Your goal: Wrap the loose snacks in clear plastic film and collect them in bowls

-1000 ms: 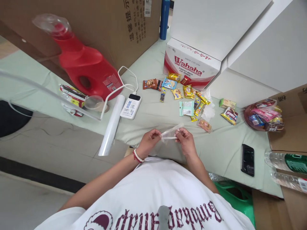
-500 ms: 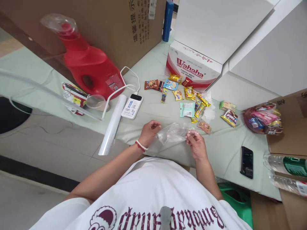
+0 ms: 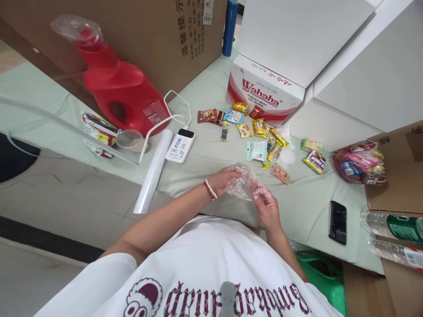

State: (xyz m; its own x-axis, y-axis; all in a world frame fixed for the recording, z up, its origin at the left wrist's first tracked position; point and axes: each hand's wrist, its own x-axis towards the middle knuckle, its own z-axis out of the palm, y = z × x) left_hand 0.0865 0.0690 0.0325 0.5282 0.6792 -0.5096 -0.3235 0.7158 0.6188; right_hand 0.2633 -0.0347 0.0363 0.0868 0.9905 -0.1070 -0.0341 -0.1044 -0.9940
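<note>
Both of my hands hold a crumpled clear plastic bag [image 3: 244, 185] just above the near edge of the pale green table [image 3: 205, 152]. My left hand [image 3: 224, 179], with a bead bracelet at the wrist, reaches into or under the bag's left side. My right hand [image 3: 266, 204] pinches the bag's lower right edge. Several small snack packets [image 3: 261, 136] lie scattered on the table just beyond the bag.
A red jug [image 3: 119, 92], a white roll [image 3: 153, 169] and a white power bank [image 3: 180, 145] with cable sit left. A Wahaha box [image 3: 264, 94] stands behind the snacks. A bag of snacks [image 3: 360, 162], black phone [image 3: 337, 216] and water bottles [image 3: 396, 226] lie right.
The bag went from a thin rolled strip stretched between both hands to an opened, crumpled shape. My left hand moved right into it and my right hand dropped slightly.
</note>
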